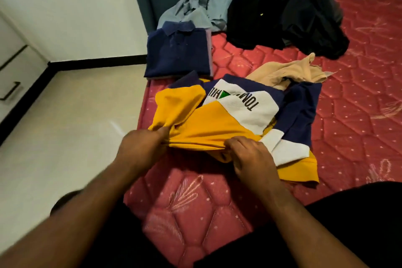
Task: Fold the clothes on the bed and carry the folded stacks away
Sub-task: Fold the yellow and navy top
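1. Hands work the near hem of a yellow, white and navy shirt (pixel 219 124) on the red quilted mattress (pixel 348 128).
2. Left hand (pixel 139 150) pinches the yellow hem; right hand (pixel 250 159) grips the same hem just beside it.
3. Beyond the left hand lies a folded navy polo (pixel 178 52).
4. Beyond the right hand lies a crumpled beige garment (pixel 287 72); farther off lie grey clothes (pixel 202 6) and black clothes (pixel 282 19).

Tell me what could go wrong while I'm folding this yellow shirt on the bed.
Both hands, left hand and right hand, grip the bunched hem of the yellow shirt, so creases may get folded in. It overlaps the beige garment, which could drag along. The folded navy polo sits at the mattress edge and might slip off.
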Available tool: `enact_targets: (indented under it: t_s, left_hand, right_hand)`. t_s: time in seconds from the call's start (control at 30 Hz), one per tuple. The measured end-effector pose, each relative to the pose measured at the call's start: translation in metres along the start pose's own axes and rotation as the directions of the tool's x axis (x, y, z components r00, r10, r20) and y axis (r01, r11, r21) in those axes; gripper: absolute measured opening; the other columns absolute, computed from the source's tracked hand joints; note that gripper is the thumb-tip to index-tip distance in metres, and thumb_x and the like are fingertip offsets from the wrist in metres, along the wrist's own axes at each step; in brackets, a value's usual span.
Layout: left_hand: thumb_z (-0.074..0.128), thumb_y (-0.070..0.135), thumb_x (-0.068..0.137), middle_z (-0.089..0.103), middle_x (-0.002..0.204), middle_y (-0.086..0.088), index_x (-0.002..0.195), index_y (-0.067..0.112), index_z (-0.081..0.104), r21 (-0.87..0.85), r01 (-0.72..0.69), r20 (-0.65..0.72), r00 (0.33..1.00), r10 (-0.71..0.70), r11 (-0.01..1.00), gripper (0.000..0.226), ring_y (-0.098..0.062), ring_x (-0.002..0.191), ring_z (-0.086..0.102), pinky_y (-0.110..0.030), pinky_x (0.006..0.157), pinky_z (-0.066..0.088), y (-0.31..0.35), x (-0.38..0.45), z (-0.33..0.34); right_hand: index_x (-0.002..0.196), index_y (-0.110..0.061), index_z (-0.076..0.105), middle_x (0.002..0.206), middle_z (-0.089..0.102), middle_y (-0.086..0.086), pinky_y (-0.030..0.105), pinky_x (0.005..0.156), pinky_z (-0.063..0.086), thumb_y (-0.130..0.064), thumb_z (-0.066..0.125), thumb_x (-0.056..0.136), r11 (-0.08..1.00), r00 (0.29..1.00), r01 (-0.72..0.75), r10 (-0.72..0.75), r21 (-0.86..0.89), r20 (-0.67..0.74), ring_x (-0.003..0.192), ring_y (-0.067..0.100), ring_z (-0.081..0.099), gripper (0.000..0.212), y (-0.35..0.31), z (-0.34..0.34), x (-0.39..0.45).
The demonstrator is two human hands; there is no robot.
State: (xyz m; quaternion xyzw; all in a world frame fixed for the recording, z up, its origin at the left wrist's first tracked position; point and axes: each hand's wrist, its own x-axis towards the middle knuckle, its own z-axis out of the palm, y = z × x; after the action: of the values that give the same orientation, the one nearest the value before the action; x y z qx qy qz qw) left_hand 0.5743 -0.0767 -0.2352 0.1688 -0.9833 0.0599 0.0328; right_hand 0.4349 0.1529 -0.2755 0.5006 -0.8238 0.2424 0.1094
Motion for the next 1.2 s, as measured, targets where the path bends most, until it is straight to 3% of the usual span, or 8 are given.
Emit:
enact_targets:
  t_s: [0.1, 0.3, 0.5, 0.63, 0.83, 0.93, 1.07, 1.2]
  left_hand:
    - [0.072, 0.033, 0.077, 0.057, 0.054, -0.015, 0.089, 0.015, 0.062, -0.166, 0.108, -0.228, 0.963, -0.145, 0.98, 0.024, -0.039, 0.045, 0.054, -0.031, 0.044, 0.038, -0.011, -0.029, 0.025]
    - [0.061, 0.02, 0.087, 0.068, 0.075, -0.01, 0.103, 0.019, 0.066, -0.407, 0.072, -0.542, 0.783, -0.304, 0.911, 0.017, -0.035, 0.068, 0.059, -0.041, 0.059, 0.042, -0.013, -0.036, 0.024]
    - [0.061, -0.001, 0.074, 0.067, 0.1, -0.001, 0.108, 0.02, 0.071, -0.482, -0.081, -0.77, 0.515, -0.377, 0.873, 0.041, -0.03, 0.095, 0.056, -0.043, 0.083, 0.038, 0.004, -0.01, -0.05]
    - [0.052, 0.01, 0.081, 0.055, 0.112, -0.008, 0.104, 0.021, 0.064, -0.374, -0.153, -0.846, 0.461, -0.268, 0.915, 0.028, -0.03, 0.112, 0.05, -0.044, 0.093, 0.037, -0.001, 0.031, -0.129]
    - [0.045, 0.023, 0.096, 0.067, 0.104, -0.015, 0.114, 0.016, 0.056, -0.07, -0.389, -0.924, 0.374, 0.087, 0.919, 0.023, -0.032, 0.093, 0.063, -0.043, 0.072, 0.053, -0.022, 0.1, -0.322]
    - [0.039, 0.055, 0.093, 0.07, 0.098, -0.013, 0.106, 0.019, 0.062, 0.313, -0.285, -0.754, 0.506, 0.419, 0.906, 0.045, -0.036, 0.079, 0.069, -0.044, 0.058, 0.054, -0.036, 0.127, -0.423]
    - [0.045, 0.079, 0.08, 0.063, 0.105, 0.003, 0.103, 0.026, 0.064, 0.688, -0.116, -0.306, 0.848, 0.432, 0.716, 0.061, -0.023, 0.09, 0.064, -0.027, 0.058, 0.037, -0.026, 0.142, -0.519]
    - [0.061, 0.061, 0.085, 0.061, 0.108, 0.001, 0.102, 0.024, 0.062, 0.754, -0.07, -0.254, 0.885, 0.389, 0.653, 0.041, -0.023, 0.095, 0.061, -0.025, 0.054, 0.03, -0.002, 0.157, -0.57]
  right_hand:
    - [0.105, -0.016, 0.057, 0.09, 0.067, 0.007, 0.035, 0.054, 0.049, -0.009, 0.053, 0.08, 0.998, 0.999, 0.033, -0.034, 0.061, 0.009, 0.072, 0.03, 0.063, 0.025, -0.013, 0.007, -0.001]
    - [0.1, -0.006, 0.068, 0.103, 0.064, 0.018, 0.036, 0.059, 0.05, -0.016, 0.047, 0.09, 0.966, 0.966, 0.258, -0.258, -0.02, -0.005, 0.08, 0.034, 0.063, 0.025, -0.022, -0.004, 0.003]
    - [0.102, -0.009, 0.053, 0.104, 0.058, 0.012, 0.039, 0.074, 0.042, -0.008, 0.046, 0.093, 0.941, 0.861, 0.331, -0.333, -0.072, -0.386, 0.09, 0.03, 0.054, 0.012, -0.034, -0.073, 0.034]
    - [0.1, -0.014, 0.049, 0.1, 0.056, 0.012, 0.039, 0.057, 0.05, -0.009, 0.04, 0.083, 0.972, 0.892, 0.22, -0.235, -0.083, -0.386, 0.079, 0.033, 0.059, 0.02, -0.039, -0.139, 0.081]
    - [0.075, -0.016, 0.062, 0.081, 0.055, -0.01, 0.018, 0.067, 0.037, 0.008, 0.045, 0.071, 0.942, 0.861, 0.082, 0.097, 0.325, -0.499, 0.075, 0.002, 0.05, 0.03, -0.039, -0.286, 0.184]
    - [0.073, -0.012, 0.072, 0.086, 0.055, -0.002, 0.014, 0.07, 0.04, 0.015, 0.047, 0.073, 0.964, 0.897, 0.063, 0.059, 0.259, -0.437, 0.08, 0.007, 0.051, 0.037, -0.032, -0.334, 0.218]
    - [0.084, -0.022, 0.073, 0.093, 0.055, -0.002, 0.016, 0.075, 0.042, 0.013, 0.052, 0.079, 0.969, 0.942, 0.036, 0.048, 0.243, -0.331, 0.089, 0.014, 0.054, 0.041, -0.026, -0.357, 0.243]
    - [0.086, -0.025, 0.072, 0.078, 0.055, -0.009, 0.014, 0.062, 0.041, 0.005, 0.066, 0.072, 0.944, 0.966, 0.009, 0.077, 0.33, -0.247, 0.067, 0.004, 0.05, 0.034, -0.039, -0.354, 0.257]
